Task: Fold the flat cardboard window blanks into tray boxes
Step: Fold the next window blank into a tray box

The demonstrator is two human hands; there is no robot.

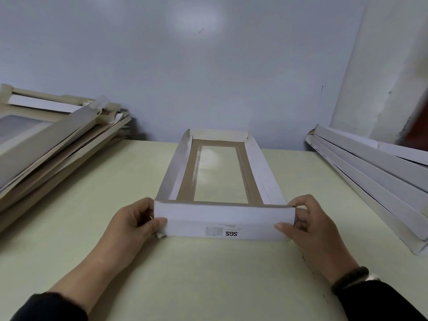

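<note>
A pale green tabletop [208,274] fills the lower half of the frame; behind it a blue-grey wall [162,66] spans the upper half — a soft patch of light [196,19] glows at top centre; at the upper right a rough white wall [382,77] meets it, scuffed along its edge.

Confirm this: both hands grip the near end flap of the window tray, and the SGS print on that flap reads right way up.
Not quite. The head view shows the left hand and right hand gripping the near end flap of the window tray, but the SGS print reads upside down.
</note>
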